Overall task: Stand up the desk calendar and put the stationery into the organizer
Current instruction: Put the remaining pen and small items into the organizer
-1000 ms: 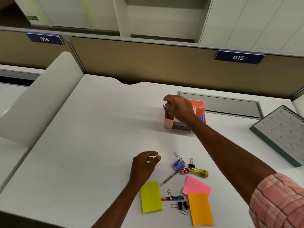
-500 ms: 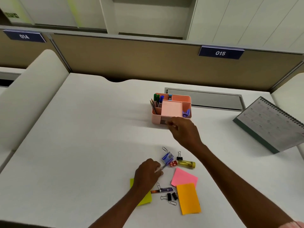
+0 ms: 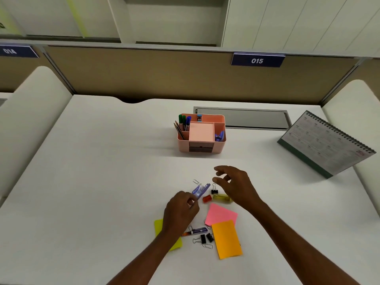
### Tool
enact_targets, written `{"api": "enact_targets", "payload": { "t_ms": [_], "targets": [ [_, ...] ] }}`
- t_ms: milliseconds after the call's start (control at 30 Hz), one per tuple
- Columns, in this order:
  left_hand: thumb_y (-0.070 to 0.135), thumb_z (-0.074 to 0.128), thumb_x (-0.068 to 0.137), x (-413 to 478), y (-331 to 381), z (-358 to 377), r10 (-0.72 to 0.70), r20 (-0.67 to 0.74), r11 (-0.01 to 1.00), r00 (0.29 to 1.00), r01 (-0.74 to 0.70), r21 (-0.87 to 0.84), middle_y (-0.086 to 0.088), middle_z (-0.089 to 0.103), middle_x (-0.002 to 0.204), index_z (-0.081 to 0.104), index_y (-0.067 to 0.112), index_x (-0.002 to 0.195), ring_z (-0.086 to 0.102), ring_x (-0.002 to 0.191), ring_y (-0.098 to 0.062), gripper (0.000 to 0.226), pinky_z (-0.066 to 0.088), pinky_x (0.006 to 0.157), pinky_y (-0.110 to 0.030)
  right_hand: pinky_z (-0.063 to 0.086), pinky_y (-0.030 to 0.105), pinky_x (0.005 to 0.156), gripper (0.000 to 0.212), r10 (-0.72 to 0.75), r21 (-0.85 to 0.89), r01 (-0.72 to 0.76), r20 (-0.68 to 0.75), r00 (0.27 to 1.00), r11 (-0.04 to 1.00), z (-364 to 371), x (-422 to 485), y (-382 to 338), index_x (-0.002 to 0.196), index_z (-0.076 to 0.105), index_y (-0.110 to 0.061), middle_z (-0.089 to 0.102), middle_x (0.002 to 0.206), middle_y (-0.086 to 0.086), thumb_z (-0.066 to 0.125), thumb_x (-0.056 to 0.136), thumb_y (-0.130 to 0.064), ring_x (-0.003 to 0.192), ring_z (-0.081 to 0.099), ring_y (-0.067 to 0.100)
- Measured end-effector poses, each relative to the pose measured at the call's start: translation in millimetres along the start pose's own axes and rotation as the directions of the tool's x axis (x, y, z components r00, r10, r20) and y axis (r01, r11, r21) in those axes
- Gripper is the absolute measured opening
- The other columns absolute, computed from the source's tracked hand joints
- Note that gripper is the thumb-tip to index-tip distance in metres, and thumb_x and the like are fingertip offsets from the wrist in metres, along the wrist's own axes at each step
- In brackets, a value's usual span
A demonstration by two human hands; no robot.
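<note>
I see the white desk (image 3: 98, 182), with the desk calendar (image 3: 327, 145) propped at a slant well right of the pink organizer (image 3: 202, 146). Nearer me than the organizer, my right hand (image 3: 235, 187) hovers slack-fingered over a yellow highlighter (image 3: 221, 197), grasping nothing. My left hand (image 3: 181, 210) pinches a blue pen (image 3: 197, 193). Sticky notes (image 3: 221, 215) and binder clips (image 3: 203, 239) lie loose, nearer still.

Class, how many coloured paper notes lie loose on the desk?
3: a yellow note partly under the left forearm, a pink note to its right, and an orange note at the pink one's near edge. Others may hide under the arm.
</note>
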State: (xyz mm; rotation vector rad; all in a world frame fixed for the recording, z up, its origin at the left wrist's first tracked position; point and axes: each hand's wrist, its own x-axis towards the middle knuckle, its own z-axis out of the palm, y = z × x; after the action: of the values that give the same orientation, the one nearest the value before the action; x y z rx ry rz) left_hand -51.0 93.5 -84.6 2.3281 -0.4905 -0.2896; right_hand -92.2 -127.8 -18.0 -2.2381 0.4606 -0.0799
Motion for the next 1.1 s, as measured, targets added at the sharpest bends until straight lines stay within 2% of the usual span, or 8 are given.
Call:
{"api": "enact_targets", "payload": {
  "t_ms": [133,233,400,500,600,733,900,1100],
  "targets": [
    [0.020,0.077,0.085,5.7,19.8,-6.7,0.127,-0.018,0.968,0.992,-0.128,-0.215,0.012,0.067,0.086,0.074,0.022,0.094,0.066,0.078,-0.008,0.010,0.056,0.069,-0.024,0.063,0.038,0.073,0.025,0.072,0.302,-0.084,0.049,0.996,0.950,-6.9,0.9,-10.8,0.120,0.073,-0.020,0.077,0.097,-0.005,0.073,0.094,-0.023,0.083,0.075,0.015],
    [0.018,0.076,0.089,11.9,31.2,-10.6,0.161,-0.041,0.945,0.986,-0.166,-0.281,0.011,0.069,0.090,0.075,0.020,0.097,0.068,0.080,-0.011,0.009,0.055,0.067,-0.020,0.063,0.034,0.071,0.012,0.079,0.391,-0.092,0.048,0.996,0.916,-13.7,4.1,-21.5,0.106,0.077,-0.015,0.078,0.089,0.001,0.071,0.095,-0.015,0.081,0.075,0.019],
    [0.016,0.071,0.095,22.6,39.9,-11.4,0.175,-0.101,0.934,0.979,-0.198,-0.297,0.012,0.069,0.098,0.073,0.021,0.103,0.067,0.087,-0.012,0.010,0.050,0.069,-0.014,0.063,0.030,0.078,0.014,0.034,0.384,-0.058,0.068,0.997,0.921,-25.4,11.4,-35.5,0.106,0.077,-0.014,0.079,0.091,0.000,0.074,0.092,-0.011,0.083,0.076,0.018],
    [0.015,0.066,0.098,28.8,50.4,-11.9,0.168,-0.156,0.930,0.973,-0.209,-0.303,0.010,0.069,0.102,0.072,0.017,0.110,0.067,0.090,-0.010,0.014,0.050,0.071,-0.013,0.062,0.026,0.078,0.017,-0.013,0.306,0.015,-0.010,1.000,0.952,-33.3,18.4,-42.6,0.107,0.078,-0.013,0.078,0.091,0.000,0.076,0.090,-0.010,0.080,0.076,0.015],
    [0.018,0.062,0.100,34.0,58.6,-11.6,0.076,-0.153,0.941,0.985,-0.121,-0.316,0.009,0.070,0.103,0.068,0.020,0.123,0.067,0.093,-0.008,0.024,0.056,0.075,-0.020,0.062,0.023,0.077,0.018,-0.045,0.232,0.073,-0.124,0.991,0.970,-44.4,34.2,-51.4,0.108,0.078,-0.011,0.078,0.093,0.000,0.077,0.090,-0.012,0.079,0.075,0.011],
    [0.025,0.063,0.096,30.0,49.7,-13.1,0.047,0.076,0.963,0.996,-0.025,-0.270,0.012,0.071,0.090,0.060,0.029,0.129,0.068,0.086,-0.006,0.032,0.060,0.079,-0.034,0.060,0.020,0.075,0.014,-0.111,0.141,0.157,-0.288,0.951,0.977,-67.1,68.0,-58.2,0.103,0.079,-0.013,0.077,0.089,-0.004,0.077,0.090,-0.013,0.077,0.074,0.008],
    [0.044,0.070,0.088,9.2,28.6,-23.4,0.087,0.390,0.994,0.917,-0.054,-0.094,0.015,0.068,0.087,0.068,0.035,0.110,0.062,0.077,0.000,0.025,0.057,0.077,-0.030,0.059,0.024,0.076,0.011,-0.171,0.023,0.211,-0.502,0.848,0.977,-85.8,112.0,-50.5,0.098,0.079,-0.012,0.076,0.087,-0.003,0.078,0.087,-0.012,0.076,0.073,0.010],
    [0.059,0.080,0.069,-12.2,3.1,-25.4,-0.009,0.567,0.974,0.824,-0.121,0.191,0.017,0.061,0.094,0.062,0.037,0.110,0.053,0.084,-0.001,0.050,0.042,0.069,-0.025,0.058,0.035,0.078,0.009,-0.230,-0.164,0.169,-0.500,0.835,0.972,-86.7,160.8,-33.2,0.097,0.077,-0.008,0.076,0.092,0.004,0.075,0.088,-0.012,0.080,0.069,0.017]
  ]
}}
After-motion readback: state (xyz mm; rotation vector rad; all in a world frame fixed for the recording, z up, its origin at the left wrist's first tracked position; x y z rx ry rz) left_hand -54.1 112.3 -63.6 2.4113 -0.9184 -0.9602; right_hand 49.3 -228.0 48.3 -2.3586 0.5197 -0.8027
